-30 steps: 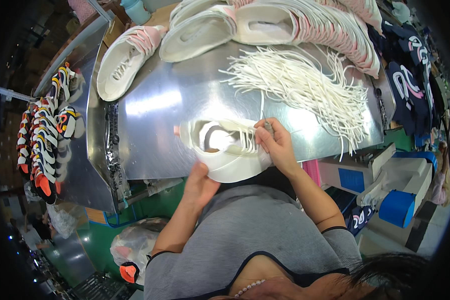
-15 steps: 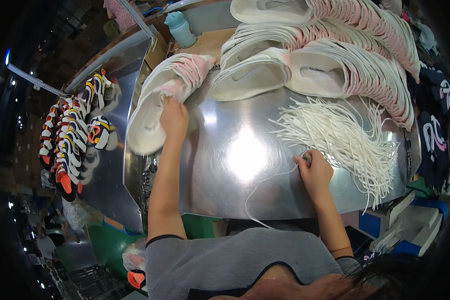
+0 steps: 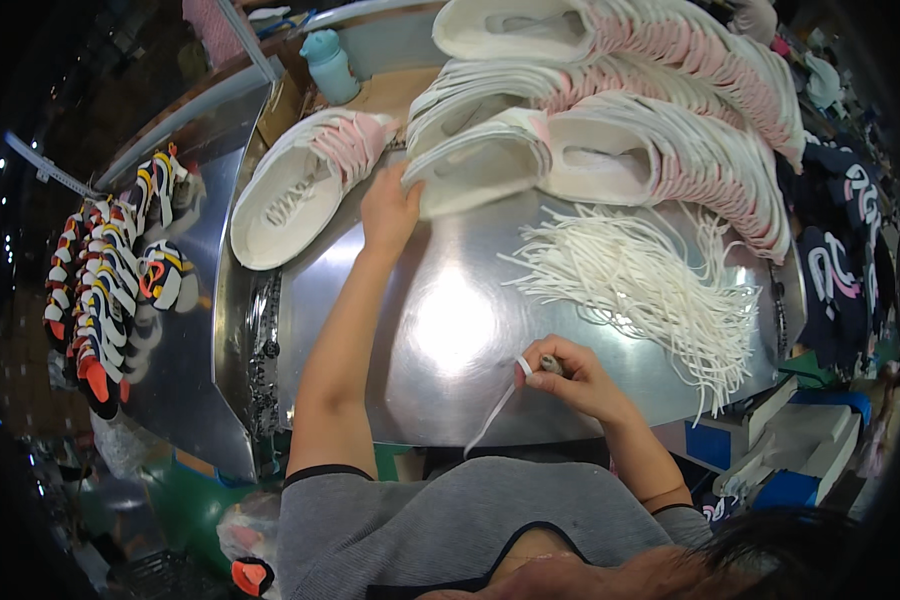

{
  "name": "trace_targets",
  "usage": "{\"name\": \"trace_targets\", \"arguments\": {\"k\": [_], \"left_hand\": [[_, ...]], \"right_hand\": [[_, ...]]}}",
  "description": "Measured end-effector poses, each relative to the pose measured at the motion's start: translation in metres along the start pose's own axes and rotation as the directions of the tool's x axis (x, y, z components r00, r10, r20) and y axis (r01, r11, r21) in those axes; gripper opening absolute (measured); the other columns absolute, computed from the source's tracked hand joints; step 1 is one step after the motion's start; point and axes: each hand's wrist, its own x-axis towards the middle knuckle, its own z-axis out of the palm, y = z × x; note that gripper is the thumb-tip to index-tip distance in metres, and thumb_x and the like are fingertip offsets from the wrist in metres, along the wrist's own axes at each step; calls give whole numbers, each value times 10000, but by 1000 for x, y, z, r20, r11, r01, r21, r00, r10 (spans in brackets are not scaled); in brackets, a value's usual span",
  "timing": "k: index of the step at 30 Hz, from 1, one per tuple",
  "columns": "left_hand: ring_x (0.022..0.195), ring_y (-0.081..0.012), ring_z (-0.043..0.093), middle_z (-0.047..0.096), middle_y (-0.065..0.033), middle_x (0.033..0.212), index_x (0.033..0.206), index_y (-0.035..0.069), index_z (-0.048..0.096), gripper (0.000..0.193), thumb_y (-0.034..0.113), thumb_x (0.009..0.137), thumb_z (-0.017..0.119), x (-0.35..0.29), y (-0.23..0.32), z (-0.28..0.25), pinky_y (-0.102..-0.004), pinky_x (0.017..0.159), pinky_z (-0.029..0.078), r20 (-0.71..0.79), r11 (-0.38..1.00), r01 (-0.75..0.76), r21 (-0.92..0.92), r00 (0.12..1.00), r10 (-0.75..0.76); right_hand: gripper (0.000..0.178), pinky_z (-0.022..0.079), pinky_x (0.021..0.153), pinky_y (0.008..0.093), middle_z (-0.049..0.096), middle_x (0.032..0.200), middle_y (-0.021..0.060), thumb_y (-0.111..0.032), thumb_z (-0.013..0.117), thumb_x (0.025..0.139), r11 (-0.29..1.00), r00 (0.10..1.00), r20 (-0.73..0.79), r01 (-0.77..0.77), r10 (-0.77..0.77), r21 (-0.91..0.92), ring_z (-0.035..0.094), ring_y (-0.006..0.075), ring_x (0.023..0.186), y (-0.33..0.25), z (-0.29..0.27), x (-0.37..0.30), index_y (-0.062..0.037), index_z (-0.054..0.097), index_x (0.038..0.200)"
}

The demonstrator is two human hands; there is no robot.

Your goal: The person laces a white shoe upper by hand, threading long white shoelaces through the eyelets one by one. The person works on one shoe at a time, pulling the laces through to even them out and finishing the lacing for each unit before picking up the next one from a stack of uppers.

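Note:
My left hand (image 3: 390, 208) is closed on the near left edge of a white shoe upper (image 3: 485, 168), the front one of a row. To its left lies a small stack of white and pink shoe uppers (image 3: 288, 205), the top one with a cord criss-crossed in its opening. Over the near part of the metal table, my right hand (image 3: 582, 378) is closed around a short greyish handle (image 3: 551, 365), whose kind I cannot make out. A white shoelace (image 3: 492, 418) hangs from its fingers toward the table's front edge. A loose pile of white shoelaces (image 3: 635, 285) lies beyond that hand.
Long rows of overlapping white and pink uppers (image 3: 705, 160) fill the table's far right. A light-blue bottle (image 3: 330, 68) stands at the back. Multicoloured shoe pieces (image 3: 110, 285) sit on the left side surface. A grey and blue bin (image 3: 785, 440) is at the lower right.
My left hand has left the stack on the left and moved right to the front upper of the row. My right hand has come nearer and leftward with the handle and lace.

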Motion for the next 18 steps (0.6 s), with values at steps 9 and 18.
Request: {"name": "trace_targets", "arguments": {"k": [9,18], "left_hand": [[761,-406,642,666,-184,815,975,50,651,293,339,957,605,-64,2,-3,-481,689,488,-13,953,299,46,954,-298],[903,-322,619,639,-148,995,1075,59,692,366,104,713,714,-153,183,-116,-420,849,495,-246,904,-422,-73,886,394]], "right_hand": [[113,287,493,165,635,914,49,-64,566,989,872,959,-227,-36,167,488,375,24,545,6,-43,-66,-46,569,1101],[156,297,488,165,615,916,55,-146,593,1008,843,976,-212,78,44,532,370,14,527,11,-46,-102,-57,591,1137]]}}
